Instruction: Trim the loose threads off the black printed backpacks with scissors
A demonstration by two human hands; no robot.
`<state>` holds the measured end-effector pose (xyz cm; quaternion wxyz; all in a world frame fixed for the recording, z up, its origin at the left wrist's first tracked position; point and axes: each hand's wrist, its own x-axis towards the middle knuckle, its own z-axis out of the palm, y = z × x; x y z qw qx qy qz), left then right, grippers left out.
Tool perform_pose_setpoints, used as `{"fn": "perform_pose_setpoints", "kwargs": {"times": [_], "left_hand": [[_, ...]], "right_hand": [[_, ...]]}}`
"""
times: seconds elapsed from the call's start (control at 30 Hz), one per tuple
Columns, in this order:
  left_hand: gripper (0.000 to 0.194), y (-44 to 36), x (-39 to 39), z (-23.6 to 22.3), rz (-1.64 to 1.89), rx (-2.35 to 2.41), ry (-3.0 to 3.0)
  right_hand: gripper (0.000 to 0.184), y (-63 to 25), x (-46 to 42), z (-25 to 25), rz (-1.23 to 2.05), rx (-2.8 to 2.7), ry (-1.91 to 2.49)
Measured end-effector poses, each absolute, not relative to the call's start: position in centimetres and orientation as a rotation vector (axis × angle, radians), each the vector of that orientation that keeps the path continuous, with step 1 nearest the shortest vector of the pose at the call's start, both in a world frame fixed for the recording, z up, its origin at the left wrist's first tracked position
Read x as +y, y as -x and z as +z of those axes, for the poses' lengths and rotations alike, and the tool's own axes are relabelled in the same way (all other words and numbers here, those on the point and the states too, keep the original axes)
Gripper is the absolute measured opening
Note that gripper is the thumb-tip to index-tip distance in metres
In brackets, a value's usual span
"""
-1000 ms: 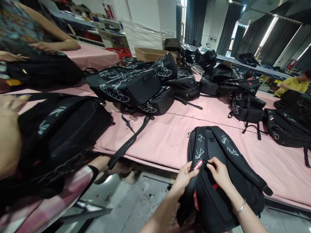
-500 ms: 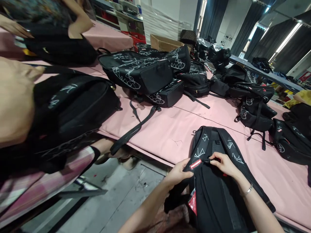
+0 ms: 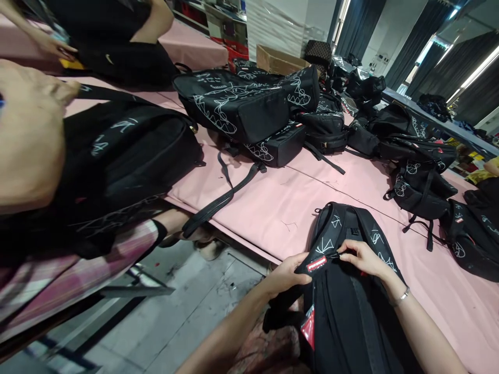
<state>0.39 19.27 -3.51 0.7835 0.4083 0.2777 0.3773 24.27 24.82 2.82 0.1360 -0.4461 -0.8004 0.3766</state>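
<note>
At the lower right of the frame, a black backpack (image 3: 339,311) is laid with its strap side upward, its top end supported on a pink-covered table (image 3: 268,218) and its lower part cut off by the bottom edge. One strap (image 3: 331,228), marked with white scribbled lines, is clamped between the thumb and fingers of the left hand (image 3: 290,274), just beside a red label (image 3: 316,263). A small dark piece (image 3: 335,255) near the label is pinched between the thumb and forefinger of the right hand (image 3: 360,257); its exact form cannot be told. A bracelet (image 3: 401,297) is worn on the right wrist. Below the label, a red tag (image 3: 309,328) is seen against the backpack's side. At the upper centre, scribble-patterned bags (image 3: 249,104) are heaped on the table, with a cardboard box (image 3: 280,59) placed behind them. At the left, another backpack (image 3: 128,145) is partly covered by a co-worker's blurred forearm (image 3: 27,140). In the upper left corner, a dark bag (image 3: 128,65) is attended by another person, whose hand (image 3: 58,49) is set near a yellow patch (image 3: 71,64).
</note>
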Motion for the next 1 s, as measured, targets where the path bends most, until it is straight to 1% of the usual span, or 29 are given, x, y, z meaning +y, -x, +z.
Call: {"fn": "perform_pose_setpoints", "kwargs": {"times": [0.3,0.6,0.83,1.0], "left_hand": [[0.046,-0.5,19.3,-3.1,0.814,0.627,-0.907],[0.04,-0.6,19.4,-2.5,0.836,0.646,-0.929],[0.039,-0.7,19.3,-1.7,0.803,0.683,-0.991],[0.039,-1.0,19.2,-1.8,0.861,0.716,-1.027]], "right_hand": [[0.01,-23.0,25.2,4.0,0.931,-2.544,1.299],[0.01,-24.0,25.7,3.8,1.008,-2.457,1.295],[0.014,-22.4,25.2,4.8,0.881,-2.62,1.207],[0.015,-21.3,24.7,5.2,0.845,-2.703,1.152]]}}
